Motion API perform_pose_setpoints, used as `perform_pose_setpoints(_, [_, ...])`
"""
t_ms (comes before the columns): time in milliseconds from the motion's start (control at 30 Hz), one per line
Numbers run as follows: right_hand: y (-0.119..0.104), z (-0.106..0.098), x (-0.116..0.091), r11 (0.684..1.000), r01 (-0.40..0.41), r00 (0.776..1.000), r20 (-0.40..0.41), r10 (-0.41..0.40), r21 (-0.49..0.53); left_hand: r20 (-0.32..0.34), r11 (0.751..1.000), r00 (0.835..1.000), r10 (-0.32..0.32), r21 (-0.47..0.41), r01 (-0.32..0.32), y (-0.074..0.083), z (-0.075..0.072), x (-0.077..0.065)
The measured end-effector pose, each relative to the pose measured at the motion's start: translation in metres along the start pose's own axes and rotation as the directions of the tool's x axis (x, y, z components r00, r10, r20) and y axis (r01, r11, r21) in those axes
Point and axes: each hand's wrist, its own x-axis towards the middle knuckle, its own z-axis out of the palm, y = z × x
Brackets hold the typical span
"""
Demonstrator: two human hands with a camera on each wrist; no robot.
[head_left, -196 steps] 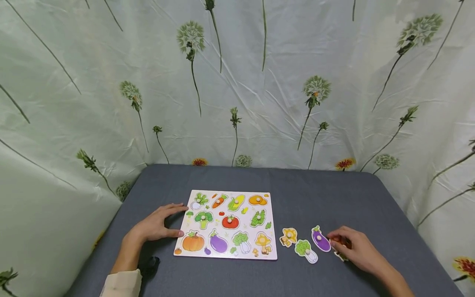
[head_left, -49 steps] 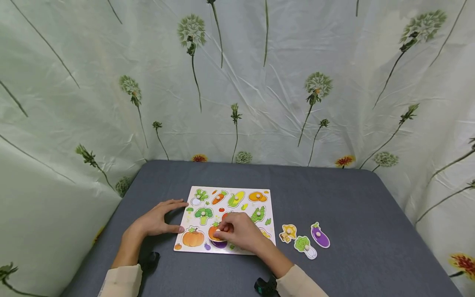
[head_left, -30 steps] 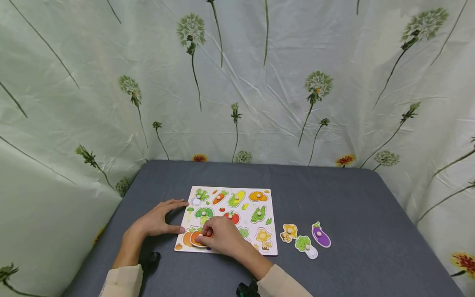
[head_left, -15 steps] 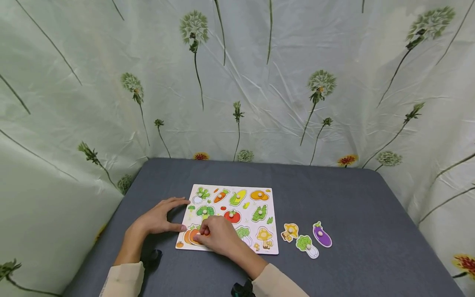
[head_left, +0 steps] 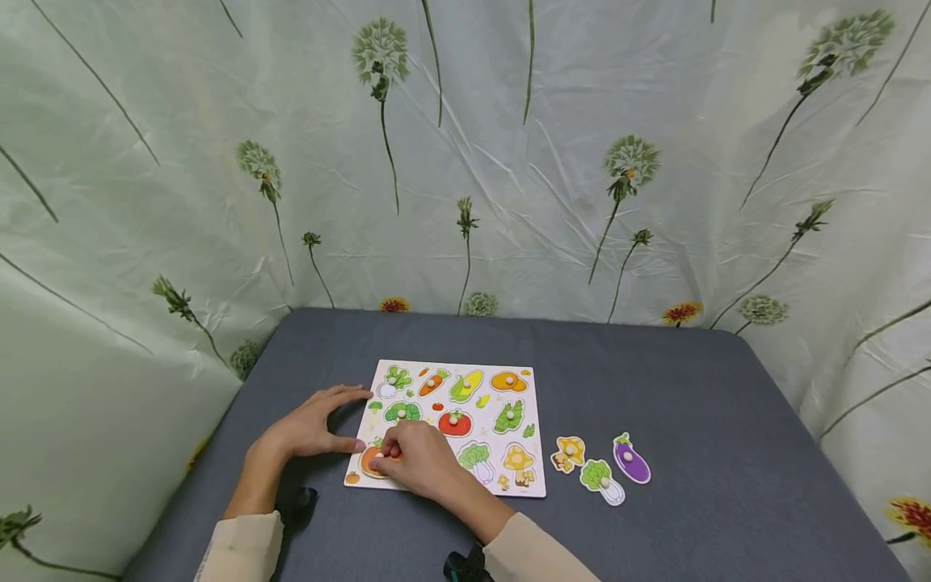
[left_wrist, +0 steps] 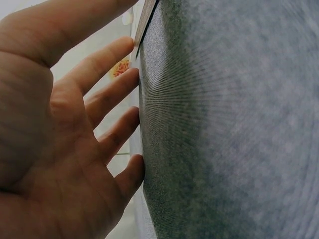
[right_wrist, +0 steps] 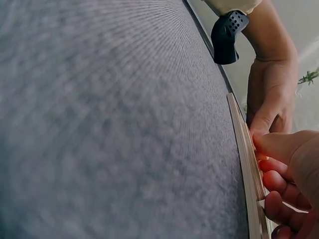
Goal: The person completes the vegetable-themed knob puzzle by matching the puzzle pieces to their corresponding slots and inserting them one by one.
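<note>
A white wooden knob puzzle board with vegetable pictures lies on the table. At its lower left corner, my right hand pinches the knob of an orange pumpkin piece, which lies over the pumpkin picture; the fingers partly hide it. My left hand touches the board's left edge, thumb and fingers spread. In the left wrist view, the left fingers extend toward the board's edge. The right wrist view shows the right thumb and fingertips close over the board's side.
Right of the board lie three loose pieces: a mushroom, a leafy green vegetable and an eggplant. Other knobbed pieces, such as the tomato, sit in the board. A flowered curtain hangs behind the grey table.
My right hand has carried the pumpkin piece from the right of the table to the board, then slightly left until it covers the pumpkin picture. The left hand stays at the board's edge.
</note>
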Motion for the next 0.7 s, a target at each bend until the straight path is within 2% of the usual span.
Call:
perform_pose_setpoints(300, [-0.0018,0.0013,0.0002,0.998,0.022,1.0,0.009,-0.022,-0.061,-0.003,1.0,1.0,-0.015,-0.003,0.015,0.001,0.0012,-0.0009])
perform_pose_setpoints(700, [-0.0027,0.0006,-0.0019,0.999,-0.007,0.999,0.038,0.009,-0.046,-0.007,1.0,1.0,-0.006,0.011,0.006,0.0005,0.0003,-0.0003])
